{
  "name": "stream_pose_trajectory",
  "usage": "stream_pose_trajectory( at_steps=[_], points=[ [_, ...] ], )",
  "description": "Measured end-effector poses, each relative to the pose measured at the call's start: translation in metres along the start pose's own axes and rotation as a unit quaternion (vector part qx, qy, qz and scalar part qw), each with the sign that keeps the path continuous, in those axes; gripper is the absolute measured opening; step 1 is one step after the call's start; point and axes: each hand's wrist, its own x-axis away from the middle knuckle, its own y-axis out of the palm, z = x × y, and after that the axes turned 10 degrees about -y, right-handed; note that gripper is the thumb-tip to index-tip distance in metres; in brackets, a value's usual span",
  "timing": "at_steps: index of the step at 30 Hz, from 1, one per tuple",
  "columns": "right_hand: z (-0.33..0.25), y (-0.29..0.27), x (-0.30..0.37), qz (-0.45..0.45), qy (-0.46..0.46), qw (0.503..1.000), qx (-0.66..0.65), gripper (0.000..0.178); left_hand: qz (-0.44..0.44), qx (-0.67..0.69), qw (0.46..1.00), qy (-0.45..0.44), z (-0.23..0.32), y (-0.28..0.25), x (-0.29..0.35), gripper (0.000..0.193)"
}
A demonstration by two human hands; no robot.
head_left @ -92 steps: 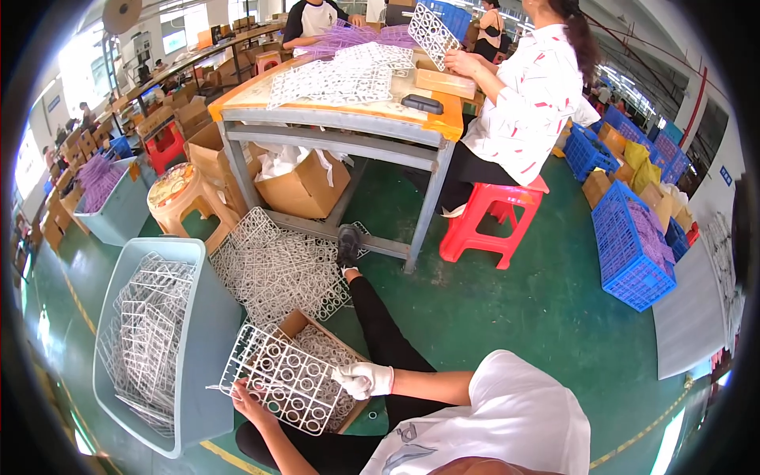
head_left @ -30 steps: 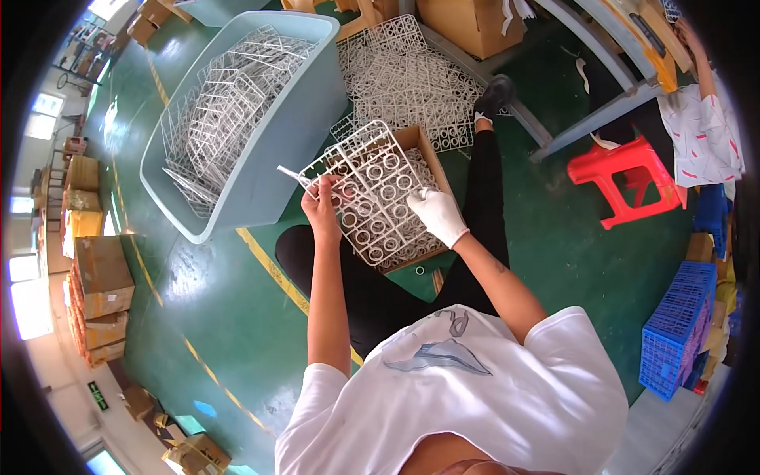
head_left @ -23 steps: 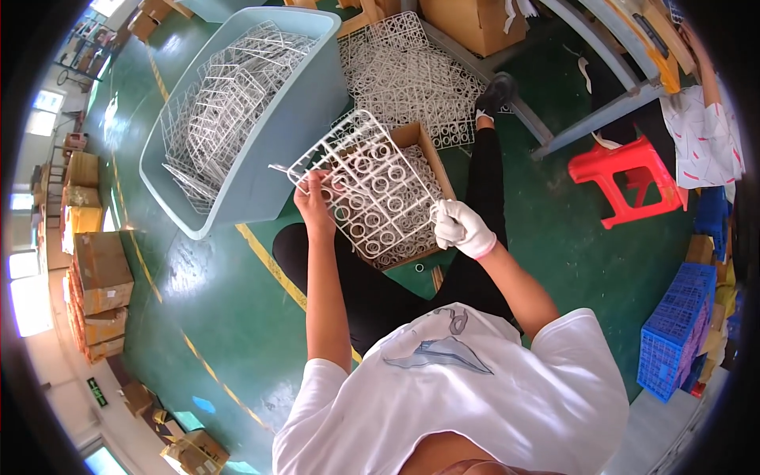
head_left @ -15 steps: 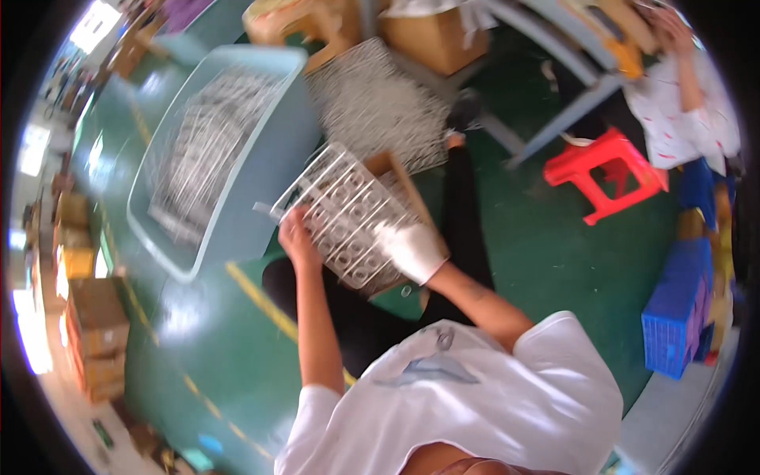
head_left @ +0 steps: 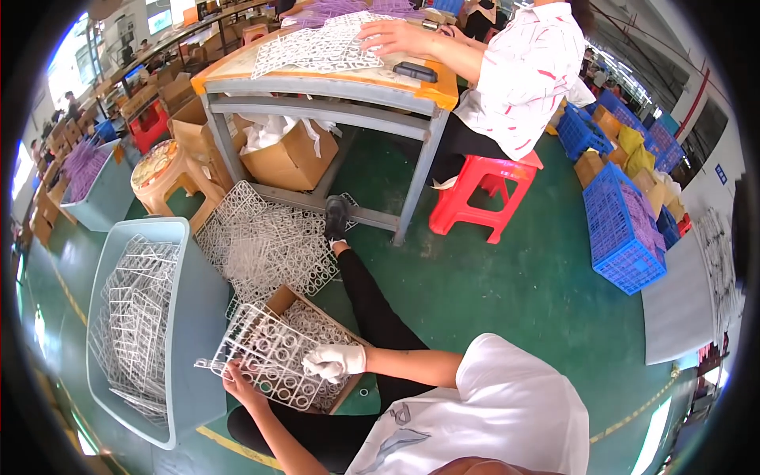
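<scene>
A white plastic sprue frame [head_left: 265, 342], a lattice of thin bars carrying several rings, is held tilted over an open carton [head_left: 282, 300]. My bare left hand [head_left: 240, 381] is closed on the frame's near left edge. At the frame's right side is my right hand [head_left: 334, 362] in a white glove, its fingers curled against the rings; whether a ring is inside them is hidden. Loose white rings [head_left: 310, 320] fill the carton between my legs. One small ring [head_left: 364, 392] lies on the floor to the right of the carton.
A blue-grey tub [head_left: 207, 317] of white frames stands at left, and a pile of frames [head_left: 265, 241] lies beyond the carton. Ahead is a metal-legged table [head_left: 317, 89], where a co-worker [head_left: 518, 79] sits on a red stool [head_left: 483, 194]. Blue crates [head_left: 625, 229] stand at right.
My view has tilted up, bringing the table and co-worker fully into sight. Both hands stay at the frame; the gloved fingers, spread over the rings before, are now curled at its right side.
</scene>
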Motion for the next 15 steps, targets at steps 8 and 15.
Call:
stream_pose_trajectory(
  at_steps=[8,15],
  points=[
    [-0.007,0.007,-0.025,0.201,-0.351,0.651,0.642,0.017,0.037,0.004,0.999,-0.012,-0.005,-0.002,-0.001,0.025],
    [0.016,-0.001,-0.032,0.197,-0.166,0.513,0.819,0.015,0.022,-0.014,0.999,-0.018,-0.015,0.008,0.004,0.026]
  ],
)
